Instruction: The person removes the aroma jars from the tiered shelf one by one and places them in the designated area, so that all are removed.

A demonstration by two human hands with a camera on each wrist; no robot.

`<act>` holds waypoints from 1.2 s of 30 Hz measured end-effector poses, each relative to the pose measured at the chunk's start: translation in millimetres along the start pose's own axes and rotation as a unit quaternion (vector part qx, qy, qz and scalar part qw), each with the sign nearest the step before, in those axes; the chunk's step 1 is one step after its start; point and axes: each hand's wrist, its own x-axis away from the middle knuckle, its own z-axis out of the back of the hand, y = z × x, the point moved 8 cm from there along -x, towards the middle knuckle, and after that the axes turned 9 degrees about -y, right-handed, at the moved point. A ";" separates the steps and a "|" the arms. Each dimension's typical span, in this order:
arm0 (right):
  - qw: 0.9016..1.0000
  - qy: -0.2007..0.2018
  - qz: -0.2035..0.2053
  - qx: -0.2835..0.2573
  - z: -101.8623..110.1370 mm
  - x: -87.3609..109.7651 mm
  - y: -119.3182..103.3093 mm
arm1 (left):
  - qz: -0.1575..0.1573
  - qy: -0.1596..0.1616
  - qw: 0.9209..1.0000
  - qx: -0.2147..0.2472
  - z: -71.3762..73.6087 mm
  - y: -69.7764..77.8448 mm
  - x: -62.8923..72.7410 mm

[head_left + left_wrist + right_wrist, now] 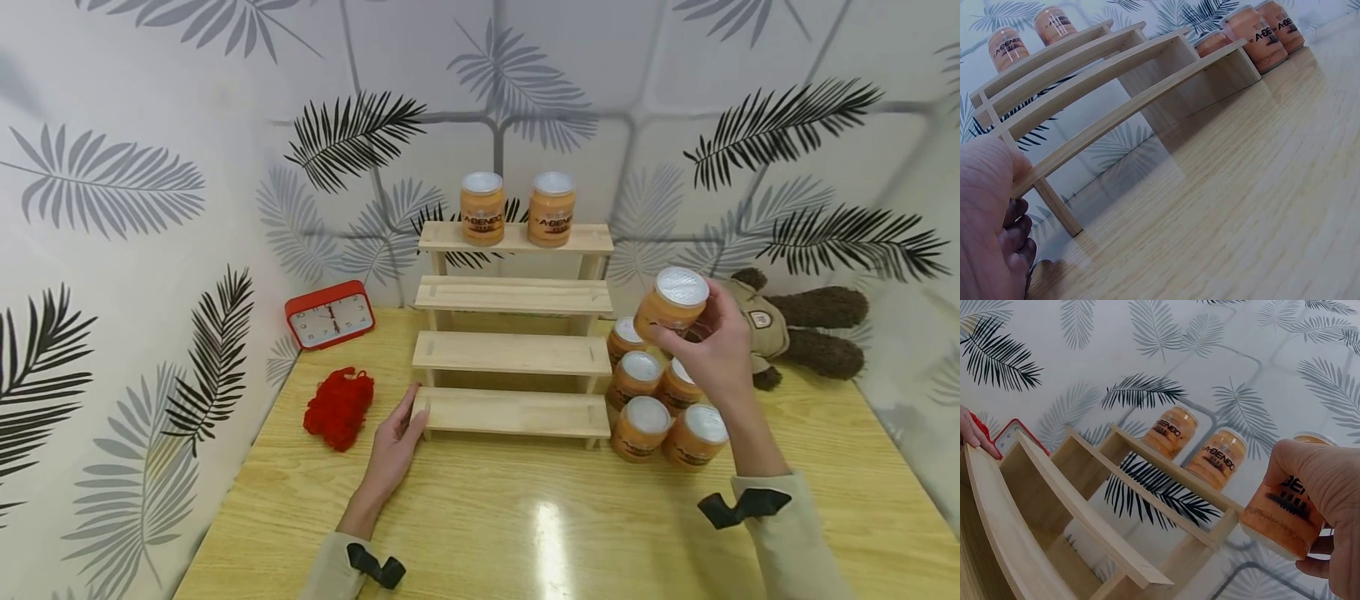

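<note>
A four-tier wooden rack (513, 353) stands upright, a brown plush toy (772, 327) lying to its right. The left hand (395, 439) grips the rack's bottom left end; right of the rack, the right hand (718, 343) grasps an orange can (670, 308) aloft.

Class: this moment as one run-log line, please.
right hand: holds orange can, raised | left hand: grips wooden rack, lowest tier's left end | top tier: two cans | right of rack: cluster of cans
</note>
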 end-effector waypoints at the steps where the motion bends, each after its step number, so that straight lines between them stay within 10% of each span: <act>1: 1.000 0.002 -0.001 0.000 4.4 2.0 1.7 | 0.001 0.000 1.000 -0.001 0.0 -0.2 -0.1; 36: 0.984 0.102 -0.137 0.052 104.1 75.2 108.6 | 0.000 -0.001 1.000 -0.004 0.4 -3.2 -1.5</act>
